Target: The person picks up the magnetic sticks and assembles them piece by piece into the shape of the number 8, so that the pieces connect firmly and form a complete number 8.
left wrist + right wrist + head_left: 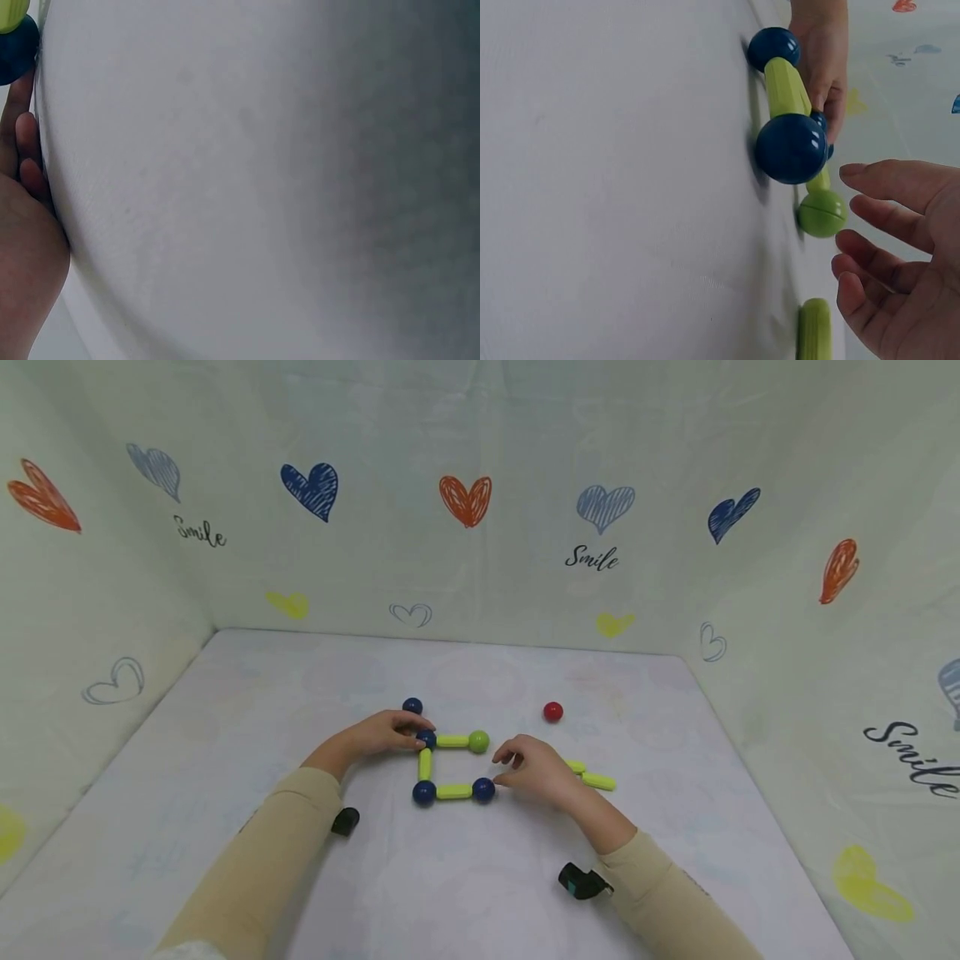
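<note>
On the table lies a three-sided frame of yellow-green rods joined by balls. My left hand [382, 733] pinches the dark blue ball [427, 740] at its far left corner between thumb and fingers. From that ball one rod [452, 742] runs right to a green ball [478, 742], and another rod [425, 765] runs toward me to a blue ball [424, 792]. A near rod [454, 792] ends in a blue ball [483, 790] at the right. My right hand [536, 770] hovers beside that end with fingers loosely bent, apart from one another and holding nothing.
A loose blue ball [412, 706] sits just beyond my left hand. Farther right is a red ball [553, 712]. Loose yellow-green rods [598, 782] lie behind my right hand, partly hidden by it. A patterned cloth wall [525, 585] closes off the table's far edge.
</note>
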A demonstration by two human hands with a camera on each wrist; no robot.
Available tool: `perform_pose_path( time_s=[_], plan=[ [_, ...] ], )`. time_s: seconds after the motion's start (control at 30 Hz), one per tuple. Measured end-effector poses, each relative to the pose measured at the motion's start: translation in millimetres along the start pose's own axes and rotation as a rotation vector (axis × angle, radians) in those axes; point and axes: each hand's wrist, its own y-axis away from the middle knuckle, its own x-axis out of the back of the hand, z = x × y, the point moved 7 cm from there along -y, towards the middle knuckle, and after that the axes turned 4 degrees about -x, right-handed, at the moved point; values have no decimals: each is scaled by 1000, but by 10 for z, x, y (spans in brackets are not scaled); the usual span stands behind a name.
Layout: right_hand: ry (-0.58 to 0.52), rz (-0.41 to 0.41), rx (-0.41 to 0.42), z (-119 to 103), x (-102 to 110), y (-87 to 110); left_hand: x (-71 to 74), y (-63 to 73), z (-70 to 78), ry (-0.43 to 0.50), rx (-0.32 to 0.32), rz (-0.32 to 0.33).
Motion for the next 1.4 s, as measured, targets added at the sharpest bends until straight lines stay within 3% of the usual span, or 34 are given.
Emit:
perform_pose_path(
  time_s=[0.23, 0.67, 1.4],
  plan=[
    [2, 44, -33, 132, 134, -45, 2, 11, 4, 14, 40, 7],
    [-8, 89, -113, 327, 295, -69, 6, 13, 59, 14, 34, 4],
    [-9, 91, -161, 519, 313, -188, 2, 41, 69, 26, 42, 11]
  ],
)
